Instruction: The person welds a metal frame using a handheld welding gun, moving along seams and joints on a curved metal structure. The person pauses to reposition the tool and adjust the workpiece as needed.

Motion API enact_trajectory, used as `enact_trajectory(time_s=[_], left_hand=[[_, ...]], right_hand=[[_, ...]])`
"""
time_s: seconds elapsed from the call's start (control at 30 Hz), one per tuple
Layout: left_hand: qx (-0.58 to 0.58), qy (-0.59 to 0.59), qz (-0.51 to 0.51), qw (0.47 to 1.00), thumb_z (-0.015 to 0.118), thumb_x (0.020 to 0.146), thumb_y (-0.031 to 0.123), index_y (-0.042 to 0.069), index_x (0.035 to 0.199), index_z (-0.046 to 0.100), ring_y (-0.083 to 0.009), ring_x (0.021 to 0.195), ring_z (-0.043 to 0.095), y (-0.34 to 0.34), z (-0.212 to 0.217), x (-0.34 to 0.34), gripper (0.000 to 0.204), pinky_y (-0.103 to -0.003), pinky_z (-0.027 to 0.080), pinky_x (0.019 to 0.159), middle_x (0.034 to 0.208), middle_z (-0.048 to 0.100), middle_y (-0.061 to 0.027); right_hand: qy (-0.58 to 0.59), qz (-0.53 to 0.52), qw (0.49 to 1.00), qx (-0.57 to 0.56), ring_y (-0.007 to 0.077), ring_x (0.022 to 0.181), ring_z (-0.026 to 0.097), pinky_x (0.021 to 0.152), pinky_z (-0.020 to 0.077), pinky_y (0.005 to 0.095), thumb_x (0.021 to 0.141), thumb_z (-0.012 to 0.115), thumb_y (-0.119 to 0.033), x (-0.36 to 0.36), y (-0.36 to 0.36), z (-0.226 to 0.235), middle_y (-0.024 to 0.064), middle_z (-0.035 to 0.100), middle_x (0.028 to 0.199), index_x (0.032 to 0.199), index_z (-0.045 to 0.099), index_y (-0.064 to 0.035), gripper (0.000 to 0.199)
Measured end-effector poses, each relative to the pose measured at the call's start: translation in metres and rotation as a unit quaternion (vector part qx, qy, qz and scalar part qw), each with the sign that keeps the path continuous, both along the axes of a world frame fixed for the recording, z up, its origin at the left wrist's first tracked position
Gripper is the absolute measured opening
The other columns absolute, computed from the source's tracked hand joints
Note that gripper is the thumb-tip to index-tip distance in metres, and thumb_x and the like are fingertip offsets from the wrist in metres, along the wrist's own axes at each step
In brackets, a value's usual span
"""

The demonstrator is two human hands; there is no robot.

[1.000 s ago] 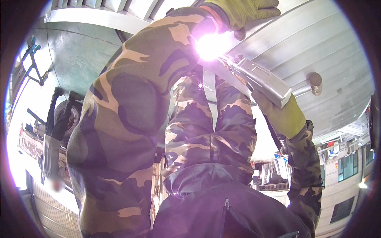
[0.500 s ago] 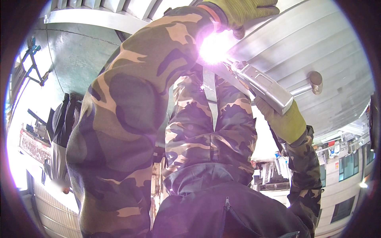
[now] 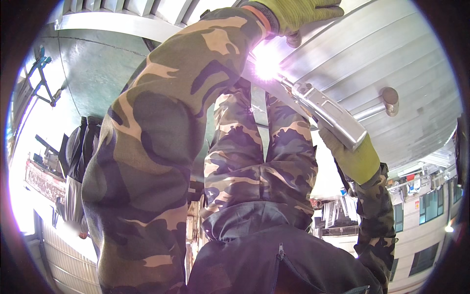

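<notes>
Two gloved hands busy: right hand point(image 3: 353, 156) clamped round the rigid, weighty-looking silver welding gun point(image 3: 327, 115), best gripped mid-body, away from the glare; left hand point(image 3: 298, 12) pressed flat on ribbed metal panel point(image 3: 391, 54)

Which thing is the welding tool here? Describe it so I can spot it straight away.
Start at the big ribbed grey metal panel on the right. A silvery boxy welding tool runs slanted across its lower edge, gripped by the right hand in a yellow-green glove. It alone ends in a glaring white-violet arc.
</notes>
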State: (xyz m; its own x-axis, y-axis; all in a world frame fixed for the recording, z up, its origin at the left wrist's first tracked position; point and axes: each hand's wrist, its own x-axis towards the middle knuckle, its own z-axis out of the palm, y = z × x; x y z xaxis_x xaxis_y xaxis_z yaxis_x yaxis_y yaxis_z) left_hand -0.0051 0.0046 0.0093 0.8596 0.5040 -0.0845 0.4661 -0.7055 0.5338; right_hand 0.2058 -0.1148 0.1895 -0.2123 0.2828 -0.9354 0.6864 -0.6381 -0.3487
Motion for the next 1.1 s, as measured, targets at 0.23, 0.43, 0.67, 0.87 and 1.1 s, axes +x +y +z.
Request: enact_trajectory(time_s=[0.23, 0.43, 0.67, 0.87, 1.1], left_hand=[[-0.023, -0.055, 0.015, 0.998, 0.089, 0.066, 0.039, 0.011, 0.148, 0.051, -0.0314, 0.142, 0.045, 0.007, -0.001, -0.008, 0.094, -0.05, 0.034, 0.119, 0.15, 0.05, -0.0108], [-0.049, 0.0, 0.204, 0.978, 0.084, 0.079, 0.038, 0.009, 0.146, 0.052, -0.0373, 0.129, 0.056, 0.027, 0.016, -0.049, 0.08, -0.045, 0.048, 0.108, 0.151, 0.052, -0.0114], [-0.072, 0.052, 0.213, 0.973, 0.088, 0.071, 0.047, 0.013, 0.148, 0.05, -0.0398, 0.125, 0.057, 0.025, 0.028, -0.058, 0.092, -0.046, 0.05, 0.104, 0.15, 0.05, -0.0117], [-0.007, 0.1, 0.196, 0.975, 0.089, 0.061, 0.059, 0.016, 0.145, 0.053, -0.0381, 0.12, 0.058, 0.009, 0.027, -0.044, 0.101, -0.048, 0.05, 0.097, 0.158, 0.042, -0.0185], [0.031, 0.208, 0.201, 0.957, 0.087, 0.062, 0.062, 0.013, 0.144, 0.052, -0.0359, 0.113, 0.058, -0.002, 0.026, -0.015, 0.102, -0.045, 0.052, 0.087, 0.16, 0.039, -0.0222]], right_hand=[[0.024, -0.031, 0.998, 0.04, 0.0159, 0.076, 0.066, 0.065, 0.0519, 0.0319, 0.103, 0.067, -0.028, 0.022, -0.014, 0.008, 0.0072, 0.069, 0.088, 0.119, 0.067, 0.0004, 0.033], [0.027, -0.127, 0.991, 0.026, 0.0108, 0.075, 0.066, 0.065, 0.053, 0.0268, 0.102, 0.07, -0.025, 0.013, -0.01, 0.001, 0.0041, 0.069, 0.086, 0.12, 0.065, 0.0015, 0.033], [0.033, -0.125, 0.992, -0.003, 0.0098, 0.074, 0.063, 0.064, 0.0496, 0.0261, 0.102, 0.069, -0.025, 0.002, -0.003, -0.009, 0.0037, 0.068, 0.089, 0.121, 0.064, 0.0019, 0.033], [0.051, -0.113, 0.992, 0.025, 0.0182, 0.084, 0.072, 0.072, 0.0553, 0.0322, 0.102, 0.068, -0.031, 0.0, -0.004, -0.02, 0.0122, 0.073, 0.091, 0.12, 0.067, 0.0007, 0.037], [0.086, -0.024, 0.992, 0.088, 0.0138, 0.085, 0.064, 0.071, 0.0549, 0.0311, 0.102, 0.067, -0.013, 0.016, -0.02, -0.034, 0.0099, 0.067, 0.111, 0.136, 0.066, -0.0108, 0.034]])
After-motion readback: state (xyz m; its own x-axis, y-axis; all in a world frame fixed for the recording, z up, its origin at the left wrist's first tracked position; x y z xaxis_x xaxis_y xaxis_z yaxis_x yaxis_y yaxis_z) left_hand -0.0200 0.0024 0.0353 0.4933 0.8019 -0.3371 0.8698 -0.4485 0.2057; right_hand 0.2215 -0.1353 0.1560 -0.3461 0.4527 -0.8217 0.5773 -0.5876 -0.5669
